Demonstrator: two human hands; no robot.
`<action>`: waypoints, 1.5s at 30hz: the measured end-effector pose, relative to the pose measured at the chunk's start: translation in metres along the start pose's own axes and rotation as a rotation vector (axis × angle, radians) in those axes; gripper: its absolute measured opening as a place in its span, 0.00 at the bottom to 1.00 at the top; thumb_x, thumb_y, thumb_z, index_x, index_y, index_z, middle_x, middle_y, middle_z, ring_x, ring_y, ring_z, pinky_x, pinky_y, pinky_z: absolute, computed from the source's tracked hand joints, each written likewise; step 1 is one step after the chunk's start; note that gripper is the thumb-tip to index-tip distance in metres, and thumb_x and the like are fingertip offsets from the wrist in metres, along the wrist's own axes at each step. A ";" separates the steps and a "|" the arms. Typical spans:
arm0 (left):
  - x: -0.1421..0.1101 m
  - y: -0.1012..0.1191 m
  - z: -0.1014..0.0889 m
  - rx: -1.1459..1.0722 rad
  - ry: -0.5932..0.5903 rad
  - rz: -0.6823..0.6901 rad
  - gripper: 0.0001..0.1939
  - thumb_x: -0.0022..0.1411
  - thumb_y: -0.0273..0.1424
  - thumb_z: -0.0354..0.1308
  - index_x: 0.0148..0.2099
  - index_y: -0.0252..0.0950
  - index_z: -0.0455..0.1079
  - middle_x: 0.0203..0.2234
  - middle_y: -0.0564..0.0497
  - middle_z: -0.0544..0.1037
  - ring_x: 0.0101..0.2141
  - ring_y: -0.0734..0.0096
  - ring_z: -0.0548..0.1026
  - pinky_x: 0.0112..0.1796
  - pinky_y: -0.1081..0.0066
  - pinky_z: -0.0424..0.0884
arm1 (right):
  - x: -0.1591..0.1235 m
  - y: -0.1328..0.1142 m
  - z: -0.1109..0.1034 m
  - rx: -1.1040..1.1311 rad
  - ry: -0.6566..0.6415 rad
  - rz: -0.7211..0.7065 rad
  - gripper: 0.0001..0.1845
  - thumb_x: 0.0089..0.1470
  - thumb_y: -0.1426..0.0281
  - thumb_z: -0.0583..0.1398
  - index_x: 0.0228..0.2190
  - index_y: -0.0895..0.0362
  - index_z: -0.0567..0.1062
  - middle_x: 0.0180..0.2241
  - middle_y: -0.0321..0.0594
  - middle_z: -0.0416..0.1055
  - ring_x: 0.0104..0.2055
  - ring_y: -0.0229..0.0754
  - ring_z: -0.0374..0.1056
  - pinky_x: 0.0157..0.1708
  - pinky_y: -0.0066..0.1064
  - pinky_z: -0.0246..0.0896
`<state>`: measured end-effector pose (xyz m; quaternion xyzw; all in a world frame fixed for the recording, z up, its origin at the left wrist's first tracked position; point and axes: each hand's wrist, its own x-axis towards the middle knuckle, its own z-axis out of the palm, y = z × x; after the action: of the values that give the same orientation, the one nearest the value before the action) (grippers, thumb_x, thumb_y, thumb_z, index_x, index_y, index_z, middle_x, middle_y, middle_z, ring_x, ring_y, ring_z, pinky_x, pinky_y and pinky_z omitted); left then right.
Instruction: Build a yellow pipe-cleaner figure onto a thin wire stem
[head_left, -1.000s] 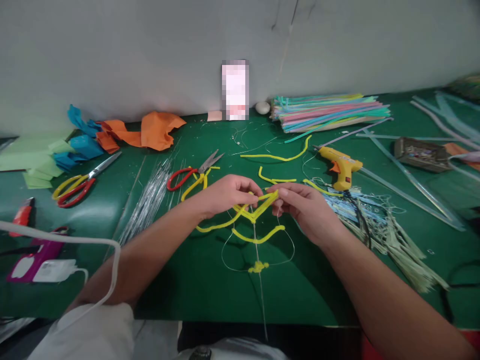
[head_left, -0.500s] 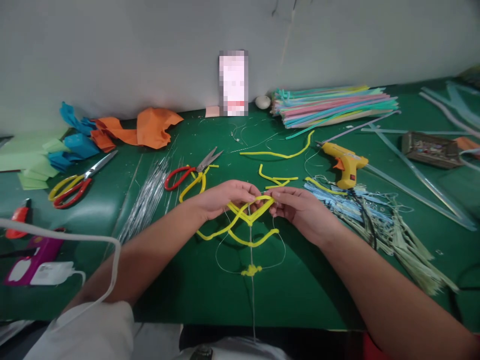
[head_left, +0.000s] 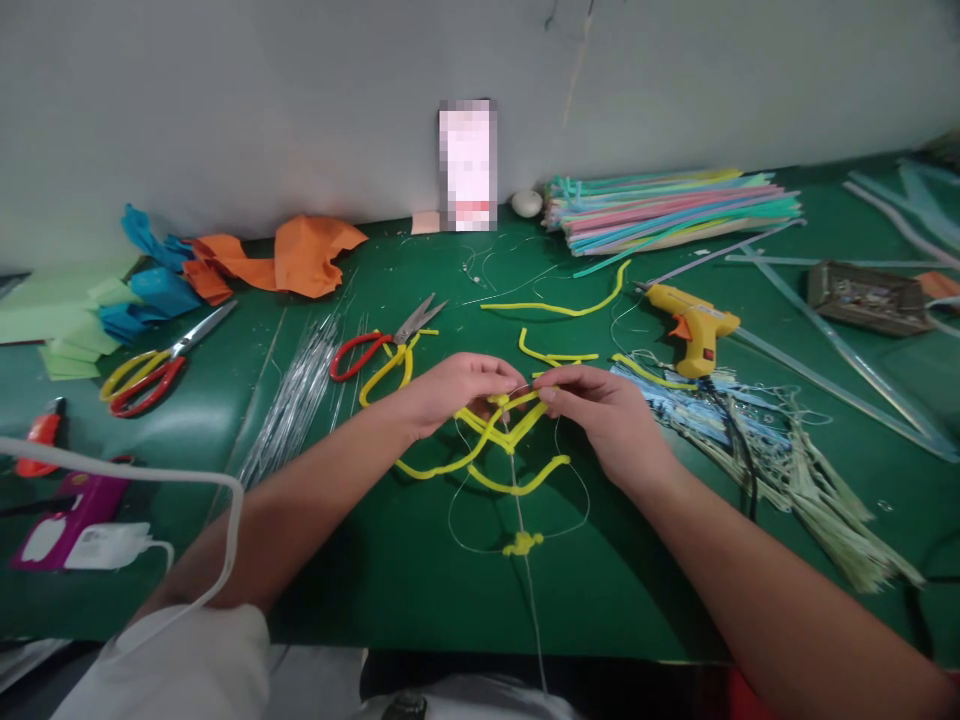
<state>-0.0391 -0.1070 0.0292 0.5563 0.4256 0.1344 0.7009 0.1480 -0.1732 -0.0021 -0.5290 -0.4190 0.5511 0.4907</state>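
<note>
- Screen (head_left: 469,165) against the wall (head_left: 262,110): blurred, unreadable.
- Print on white adapter (head_left: 109,546): too small to read.
- Left hand (head_left: 476,385) and right hand (head_left: 600,400): fingertips pinched on yellow frame (head_left: 510,440), which sits between them over the green counter (head_left: 615,590).

"What do you see lying on this green table (head_left: 615,590)?"

"On the left, scissors (head_left: 178,348) with yellow and red handles; nearer the middle, thin silvery wires (head_left: 294,392)."

"And on the right?"

"A yellow glue gun (head_left: 696,322) and, farther back by the wall, a bundle of coloured fuzzy sticks (head_left: 671,215)."
</note>
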 end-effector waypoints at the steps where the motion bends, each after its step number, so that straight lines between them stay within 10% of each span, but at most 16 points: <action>1: -0.001 0.001 -0.001 0.038 0.003 0.010 0.11 0.58 0.36 0.60 0.39 0.34 0.75 0.35 0.49 0.77 0.28 0.76 0.74 0.32 0.71 0.67 | 0.000 0.000 0.000 -0.004 0.017 -0.006 0.08 0.44 0.64 0.70 0.28 0.53 0.81 0.27 0.36 0.76 0.28 0.38 0.66 0.34 0.34 0.62; 8: -0.024 0.024 -0.021 0.517 0.046 0.051 0.19 0.61 0.46 0.57 0.47 0.38 0.74 0.39 0.47 0.79 0.38 0.65 0.76 0.37 0.68 0.69 | 0.004 0.002 -0.005 0.127 0.220 -0.089 0.06 0.45 0.67 0.69 0.29 0.52 0.80 0.32 0.36 0.76 0.28 0.35 0.64 0.33 0.32 0.62; 14: -0.064 0.050 -0.013 1.046 0.630 0.297 0.22 0.58 0.52 0.59 0.34 0.37 0.75 0.30 0.48 0.76 0.32 0.66 0.72 0.33 0.70 0.62 | 0.009 0.004 -0.009 0.210 0.357 -0.114 0.07 0.44 0.67 0.69 0.30 0.53 0.80 0.32 0.37 0.73 0.26 0.34 0.61 0.28 0.31 0.61; 17: -0.076 0.057 -0.004 1.128 0.384 0.041 0.31 0.61 0.56 0.49 0.21 0.36 0.70 0.16 0.52 0.68 0.19 0.73 0.64 0.25 0.70 0.57 | 0.010 0.003 -0.008 0.239 0.422 -0.139 0.08 0.43 0.66 0.69 0.30 0.54 0.80 0.31 0.37 0.73 0.26 0.34 0.61 0.27 0.30 0.60; 22: -0.071 0.051 -0.011 0.990 0.028 -0.189 0.32 0.61 0.58 0.46 0.26 0.36 0.74 0.17 0.50 0.75 0.18 0.72 0.71 0.23 0.71 0.61 | 0.012 0.000 -0.008 0.325 0.510 -0.163 0.09 0.41 0.67 0.70 0.28 0.55 0.80 0.30 0.35 0.72 0.25 0.32 0.61 0.25 0.28 0.60; 28: -0.045 0.030 -0.021 0.505 0.252 0.115 0.29 0.64 0.49 0.53 0.60 0.38 0.64 0.38 0.45 0.79 0.24 0.72 0.76 0.22 0.74 0.67 | 0.010 0.001 -0.008 0.304 0.409 -0.100 0.09 0.42 0.68 0.70 0.29 0.55 0.80 0.31 0.35 0.74 0.25 0.32 0.62 0.27 0.28 0.61; 35: -0.014 -0.005 0.001 0.136 0.542 0.511 0.08 0.60 0.34 0.60 0.40 0.35 0.75 0.25 0.53 0.72 0.25 0.79 0.69 0.26 0.78 0.67 | 0.007 0.002 -0.003 0.148 0.262 -0.100 0.07 0.44 0.68 0.69 0.29 0.55 0.80 0.27 0.35 0.73 0.24 0.33 0.63 0.26 0.29 0.60; 45: 0.003 -0.026 0.001 -0.019 0.589 0.459 0.07 0.59 0.32 0.60 0.38 0.36 0.76 0.38 0.48 0.79 0.39 0.71 0.76 0.34 0.75 0.72 | 0.009 0.006 -0.008 0.201 0.205 -0.034 0.09 0.47 0.72 0.62 0.32 0.53 0.82 0.33 0.38 0.77 0.32 0.35 0.68 0.33 0.29 0.61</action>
<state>-0.0439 -0.1140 0.0049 0.5682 0.4719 0.4464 0.5052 0.1557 -0.1661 -0.0106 -0.5237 -0.3181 0.5249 0.5907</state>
